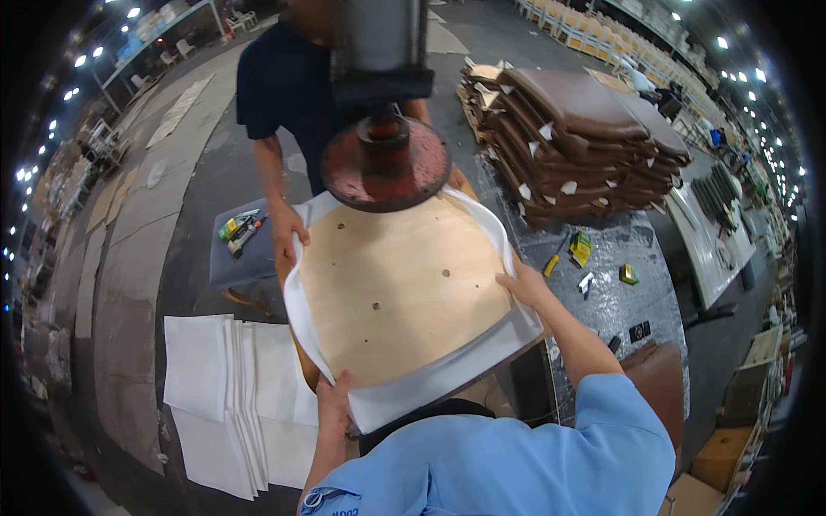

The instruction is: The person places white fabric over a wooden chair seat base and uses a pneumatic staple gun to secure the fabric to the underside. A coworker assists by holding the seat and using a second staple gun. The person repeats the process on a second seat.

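Plywood seat board (400,288) lies flat at centre frame on white fabric (447,374) that sticks out past its edges all round; the board is roughly square with rounded corners, long axis running from lower left to upper right, wider near edge toward the person, far edge tucked under a round red press plate (385,165) that sits on it. Left hand (333,404) at the near left corner, grip closed on the white fabric edge, fingers curled over it. Right hand (522,286) at the right edge of the board, fingers spread flat on the fabric and wood, pressing rather than pinching; whether any fabric is caught underneath can't be told. Co-worker's hand (286,230) holds the fabric at the far left corner. Stack of white fabric sheets (232,404) on the floor at left, fanned. Grey stool (241,251) left of the board carries a green and yellow tool (239,230). Pile of brown upholstered seat pads (576,142) at upper right, white corners showing. Metal surface (615,297) at right holds a small yellow-green packet (581,248), a small green box (629,274) and a yellow-handled tool (551,264). Cardboard box (723,456) at lower right.
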Demonstrator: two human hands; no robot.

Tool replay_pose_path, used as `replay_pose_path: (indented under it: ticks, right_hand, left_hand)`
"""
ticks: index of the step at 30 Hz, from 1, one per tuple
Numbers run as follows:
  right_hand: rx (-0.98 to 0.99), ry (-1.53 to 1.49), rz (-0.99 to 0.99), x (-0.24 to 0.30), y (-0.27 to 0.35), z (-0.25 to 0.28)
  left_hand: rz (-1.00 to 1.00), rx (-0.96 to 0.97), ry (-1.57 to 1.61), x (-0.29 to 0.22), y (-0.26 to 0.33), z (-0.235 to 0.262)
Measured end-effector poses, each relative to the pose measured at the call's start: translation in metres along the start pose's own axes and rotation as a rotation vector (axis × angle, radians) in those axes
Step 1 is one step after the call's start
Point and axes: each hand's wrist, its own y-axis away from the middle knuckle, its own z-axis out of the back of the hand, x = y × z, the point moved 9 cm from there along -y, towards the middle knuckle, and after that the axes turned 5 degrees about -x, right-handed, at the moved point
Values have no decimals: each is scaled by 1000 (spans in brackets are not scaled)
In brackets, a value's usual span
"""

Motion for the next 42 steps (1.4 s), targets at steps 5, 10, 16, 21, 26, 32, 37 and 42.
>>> replay_pose_path:
  ticks: [5,10,16,21,26,32,37,42]
  right_hand:
    - [39,111,-73,-3,5,-2]
    - [17,123,-64,1,10,0]
    - [52,196,-136,4,25,0]
    - [61,223,-213,0,30,3]
    - [89,116,-218,-1,36,-2]
    - [100,43,-212,-7,40,-1]
    - [156,145,-241,-8,38,2]
    - [156,148,-260,-14,38,1]
  left_hand:
    - [-3,31,-56,0,-6,1]
    - [-27,92,-90,-6,-14,0]
    - [-383,62,-814,-57,0,-2]
    - [-458,-34,-1238,-69,1,-2]
    - [-490,-58,-907,-54,-17,10]
    - [-338,-315,-1076,-37,-25,43]
    - [-490,-237,-553,-33,-23,42]
    - [239,-452,499,56,21,91]
